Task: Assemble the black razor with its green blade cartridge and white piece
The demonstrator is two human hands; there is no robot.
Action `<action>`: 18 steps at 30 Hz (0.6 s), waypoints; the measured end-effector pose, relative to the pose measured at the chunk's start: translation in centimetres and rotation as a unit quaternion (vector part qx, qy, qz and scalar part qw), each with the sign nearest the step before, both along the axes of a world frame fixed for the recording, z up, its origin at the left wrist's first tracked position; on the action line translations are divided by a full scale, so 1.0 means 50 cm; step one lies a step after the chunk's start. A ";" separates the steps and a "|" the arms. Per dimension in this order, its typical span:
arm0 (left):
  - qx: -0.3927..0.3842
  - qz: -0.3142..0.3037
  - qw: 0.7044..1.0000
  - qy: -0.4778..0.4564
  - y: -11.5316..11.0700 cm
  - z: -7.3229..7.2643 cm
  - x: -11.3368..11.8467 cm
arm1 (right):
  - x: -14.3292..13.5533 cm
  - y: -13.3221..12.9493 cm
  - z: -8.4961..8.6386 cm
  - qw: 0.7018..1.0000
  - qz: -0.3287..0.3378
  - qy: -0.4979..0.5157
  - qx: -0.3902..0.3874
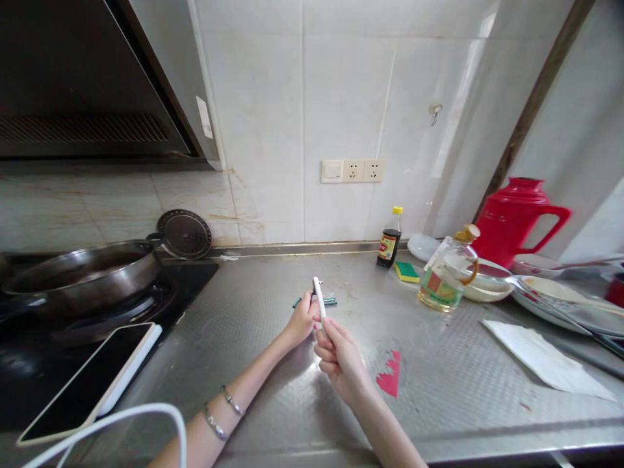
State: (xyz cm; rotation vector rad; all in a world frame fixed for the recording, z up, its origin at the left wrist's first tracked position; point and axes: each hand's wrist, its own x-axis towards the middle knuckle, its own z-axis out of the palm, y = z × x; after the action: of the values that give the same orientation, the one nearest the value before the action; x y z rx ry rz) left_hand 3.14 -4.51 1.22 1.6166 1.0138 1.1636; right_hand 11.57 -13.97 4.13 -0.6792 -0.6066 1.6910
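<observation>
Over the middle of the steel counter (pixel 263 403), my right hand (pixel 342 364) is closed around the lower end of a slim white stick-shaped object (pixel 318 298), which points up and away. Its exact kind is not clear. Just to its left, my left hand (pixel 301 320) has its fingers curled in close to the white object; what they grip is mostly hidden. Behind the fingers, thin teal-and-dark pieces (pixel 330 301) show at counter level, too small to identify. A torn-edged red piece (pixel 389 374) lies to the right of my right hand.
At left, a steel pan (pixel 88 276) sits on the black cooktop, with a phone (pixel 92 383) and white cable (pixel 166 409) nearer me. At right are a soy sauce bottle (pixel 389 239), sponge (pixel 407 272), glass oil jug (pixel 446 276), red thermos (pixel 514 221), dishes and white paper (pixel 548 357).
</observation>
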 end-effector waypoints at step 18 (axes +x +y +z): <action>-0.004 -0.037 0.999 0.006 -0.002 -0.016 0.007 | 0.019 -0.010 -0.002 0.999 -0.040 -0.006 -0.007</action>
State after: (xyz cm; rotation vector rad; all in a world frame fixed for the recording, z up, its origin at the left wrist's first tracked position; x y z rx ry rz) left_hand 3.50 -4.59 0.40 1.6420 0.9572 1.0996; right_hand 12.54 -14.45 4.03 -0.7149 -0.5692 1.6191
